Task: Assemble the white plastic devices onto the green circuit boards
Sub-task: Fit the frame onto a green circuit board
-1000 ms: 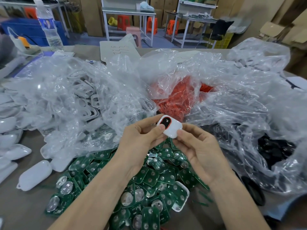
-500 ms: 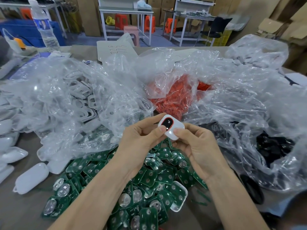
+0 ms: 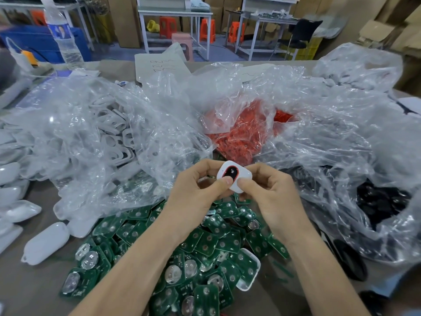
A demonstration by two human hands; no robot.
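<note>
I hold the white plastic device [image 3: 234,176], its red-rimmed black oval facing up, pinched between the thumbs and curled fingers of my left hand [image 3: 193,192] and right hand [image 3: 273,197], just above the heap of green circuit boards [image 3: 205,245]. Beyond the heap lie clear bags: white frames [image 3: 114,133] at left, red parts [image 3: 241,135] in the middle, black parts [image 3: 382,201] at right. Loose white shells [image 3: 45,242] lie on the table [image 3: 34,290] at left.
</note>
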